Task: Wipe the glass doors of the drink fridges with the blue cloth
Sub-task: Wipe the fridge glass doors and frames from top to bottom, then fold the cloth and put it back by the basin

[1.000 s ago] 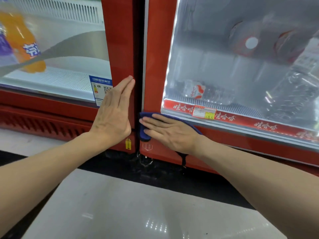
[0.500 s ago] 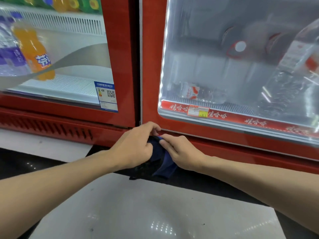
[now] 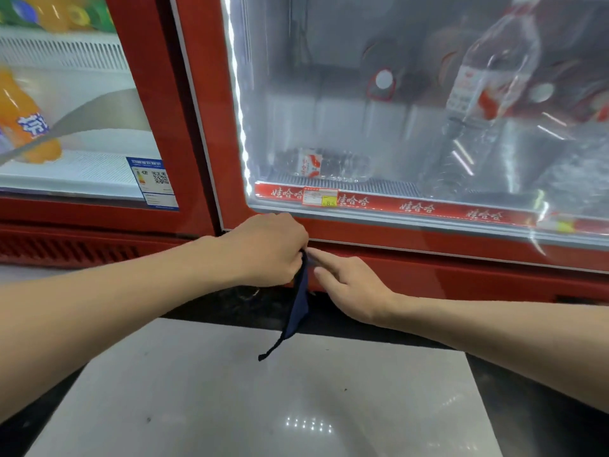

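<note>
Both hands meet low: the left hand (image 3: 263, 250) grips the blue cloth (image 3: 299, 308), which hangs limp; the right hand (image 3: 351, 286), fingers straight, touches its top. Seemingly a regrip; next, spread it flat on the right glass door (image 3: 379, 120) above.

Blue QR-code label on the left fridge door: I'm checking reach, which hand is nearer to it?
Left. The left hand, gripping the blue cloth, sits below and right of the QR-code label; the right hand lies farther right, beyond the cloth.
</note>
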`<state>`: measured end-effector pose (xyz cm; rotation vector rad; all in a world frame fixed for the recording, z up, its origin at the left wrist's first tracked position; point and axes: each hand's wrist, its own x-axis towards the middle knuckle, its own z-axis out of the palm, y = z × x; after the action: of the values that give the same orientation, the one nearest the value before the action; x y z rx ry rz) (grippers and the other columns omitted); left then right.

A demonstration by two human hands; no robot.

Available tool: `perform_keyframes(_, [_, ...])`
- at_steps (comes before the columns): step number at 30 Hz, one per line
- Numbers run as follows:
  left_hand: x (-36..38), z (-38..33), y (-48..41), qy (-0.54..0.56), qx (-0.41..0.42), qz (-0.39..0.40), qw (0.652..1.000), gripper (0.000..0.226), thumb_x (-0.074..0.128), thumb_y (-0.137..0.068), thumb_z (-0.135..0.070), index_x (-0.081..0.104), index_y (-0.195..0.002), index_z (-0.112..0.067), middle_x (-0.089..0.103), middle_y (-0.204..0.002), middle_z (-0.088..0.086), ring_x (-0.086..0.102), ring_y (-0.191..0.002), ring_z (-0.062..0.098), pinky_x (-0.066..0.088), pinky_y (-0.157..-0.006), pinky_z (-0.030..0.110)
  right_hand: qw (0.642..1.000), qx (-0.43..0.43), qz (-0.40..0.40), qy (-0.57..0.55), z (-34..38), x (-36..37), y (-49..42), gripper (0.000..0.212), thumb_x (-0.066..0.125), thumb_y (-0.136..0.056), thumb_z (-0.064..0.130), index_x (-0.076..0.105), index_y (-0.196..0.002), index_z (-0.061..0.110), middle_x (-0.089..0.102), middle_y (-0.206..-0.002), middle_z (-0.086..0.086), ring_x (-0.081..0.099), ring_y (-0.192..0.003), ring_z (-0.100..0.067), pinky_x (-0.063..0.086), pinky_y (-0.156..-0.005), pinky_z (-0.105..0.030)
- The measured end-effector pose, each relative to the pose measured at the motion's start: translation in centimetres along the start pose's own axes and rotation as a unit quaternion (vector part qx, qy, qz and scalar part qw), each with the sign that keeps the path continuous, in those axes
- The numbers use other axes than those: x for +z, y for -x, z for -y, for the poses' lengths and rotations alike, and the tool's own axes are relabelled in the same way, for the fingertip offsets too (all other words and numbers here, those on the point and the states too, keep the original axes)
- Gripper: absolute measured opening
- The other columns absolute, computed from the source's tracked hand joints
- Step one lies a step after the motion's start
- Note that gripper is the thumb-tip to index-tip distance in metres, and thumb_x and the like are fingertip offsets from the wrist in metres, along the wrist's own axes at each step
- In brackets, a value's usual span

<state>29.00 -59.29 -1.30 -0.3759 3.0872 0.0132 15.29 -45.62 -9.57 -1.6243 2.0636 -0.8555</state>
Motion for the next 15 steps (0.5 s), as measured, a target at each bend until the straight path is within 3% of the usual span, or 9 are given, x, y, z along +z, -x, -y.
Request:
perform_keyframes(1, [-0.7,-0.9,-0.4,-0.03,0.004,0.017,0.999,0.017,0.05,-0.097,-0.024,0.065,-0.091,-0.017,0.064,-0.088,0.001,0.063,-0.082,0.023,0.055,-0.073,0.041,1.0,0.002,0.006,0.006,-0.1,0.0,0.6,0.054,0.046,-0.107,0.029,0.036,-0.16,0.027,0.061,-0.146,0.001,0.059,-0.132,-0.02,0.045,-0.111,-0.035])
perform_keyframes(4, [-2.5,-3.4,-1.6,-0.081,0.005,0.063,0.995,0.017,0.054,-0.094,-0.019,0.054,-0.077,-0.019,0.056,-0.08,0.001,0.056,-0.069,0.02,0.043,-0.057,0.033,1.0,0.012,0.028,-0.006,0.3,0.6,2.2,0.082,0.06,-0.089,0.064,0.028,-0.159,0.035,0.075,-0.122,0.0,0.072,-0.105,-0.02,0.056,-0.092,-0.042])
perform_keyframes(6, [-3.4,-4.2,-2.2,-0.071,-0.001,0.092,0.993,0.016,0.056,-0.092,-0.017,0.058,-0.076,-0.016,0.058,-0.077,0.003,0.054,-0.066,0.019,0.043,-0.056,0.032,0.997,0.065,0.037,-0.019,0.3,1.1,2.6,0.094,0.072,-0.08,0.065,0.028,-0.156,0.031,0.072,-0.125,0.005,0.07,-0.106,-0.017,0.058,-0.09,-0.039])
perform_keyframes(7, [-3.9,-4.4,-2.5,-0.059,-0.004,0.105,0.993,0.014,0.056,-0.09,-0.016,0.062,-0.078,-0.013,0.061,-0.078,0.005,0.055,-0.067,0.02,0.044,-0.059,0.034,0.995,0.09,0.044,-0.014,-0.1,1.0,2.6,0.087,0.076,-0.081,0.055,0.036,-0.153,0.026,0.071,-0.126,0.004,0.069,-0.108,-0.019,0.058,-0.091,-0.039])
perform_keyframes(9, [-4.7,-4.3,-3.0,-0.043,-0.012,0.128,0.991,0.012,0.056,-0.087,-0.014,0.064,-0.081,-0.008,0.064,-0.081,0.011,0.052,-0.071,0.025,0.042,-0.062,0.037,0.99,0.123,0.065,0.011,-1.4,-0.1,2.6,0.045,0.075,-0.087,0.035,0.063,-0.127,0.018,0.075,-0.113,0.0,0.07,-0.101,-0.022,0.059,-0.085,-0.039])
perform_keyframes(11, [-5.2,-4.1,-3.5,-0.024,-0.021,0.148,0.988,0.009,0.055,-0.086,-0.012,0.058,-0.077,-0.011,0.055,-0.077,0.01,0.044,-0.071,0.026,0.036,-0.064,0.037,0.984,0.152,0.092,0.014,-3.1,-2.4,3.5,0.017,0.073,-0.091,0.032,0.075,-0.101,0.019,0.078,-0.096,0.004,0.072,-0.086,-0.014,0.057,-0.071,-0.027])
perform_keyframes(13, [-5.2,-4.2,-4.2,0.019,-0.037,0.165,0.985,0.011,0.054,-0.086,-0.011,0.059,-0.075,-0.01,0.051,-0.075,0.008,0.04,-0.07,0.023,0.035,-0.064,0.038,0.981,0.164,0.108,0.009,-4.7,-5.5,5.4,0.016,0.075,-0.091,0.039,0.077,-0.092,0.023,0.078,-0.086,0.011,0.069,-0.075,-0.002,0.051,-0.061,-0.015])
perform_keyframes(15, [-4.3,-4.8,-4.7,0.078,-0.059,0.185,0.978,0.015,0.054,-0.087,-0.01,0.059,-0.073,-0.008,0.051,-0.073,0.008,0.04,-0.07,0.022,0.035,-0.065,0.038,0.977,0.181,0.11,-0.023,-6.1,-9.0,7.9,0.019,0.076,-0.091,0.043,0.078,-0.087,0.025,0.078,-0.084,0.011,0.071,-0.074,-0.002,0.052,-0.061,-0.014])
